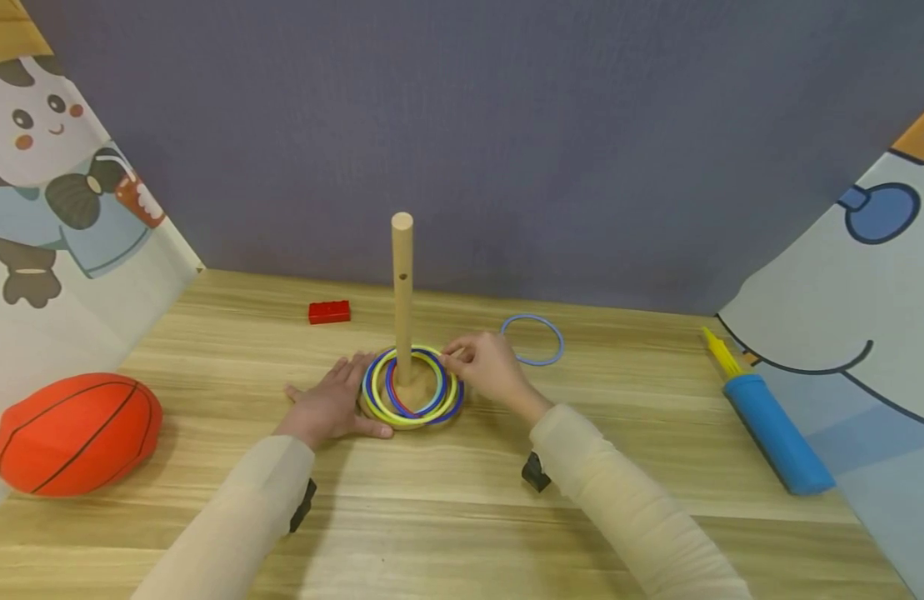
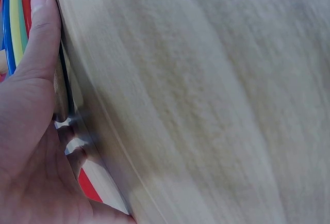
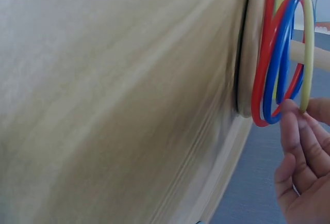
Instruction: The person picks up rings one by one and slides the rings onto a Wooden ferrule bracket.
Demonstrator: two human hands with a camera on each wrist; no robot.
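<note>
A wooden post (image 1: pixel 403 292) rises from a round base (image 3: pixel 250 53), with several red, blue, yellow and green rings stacked around it. My right hand (image 1: pixel 491 367) pinches the yellow ring (image 3: pixel 308 43) at its right side between thumb and fingertips. This ring circles the post above the others, standing a little off the stack in the right wrist view. On the left, my left hand (image 1: pixel 330 404) rests against the base with its fingers spread and fairly straight. Its thumb (image 2: pixel 44 33) lies along the base's edge, close beside the rings.
A loose light-blue ring (image 1: pixel 562 340) lies on the wooden table (image 1: pixel 432 517) behind my right hand. A red toy brick (image 1: pixel 329 312) is at the back left. The orange ball (image 1: pixel 79 433) sits far left, and a blue hand pump (image 1: pixel 776 433) with a yellow nozzle lies far right.
</note>
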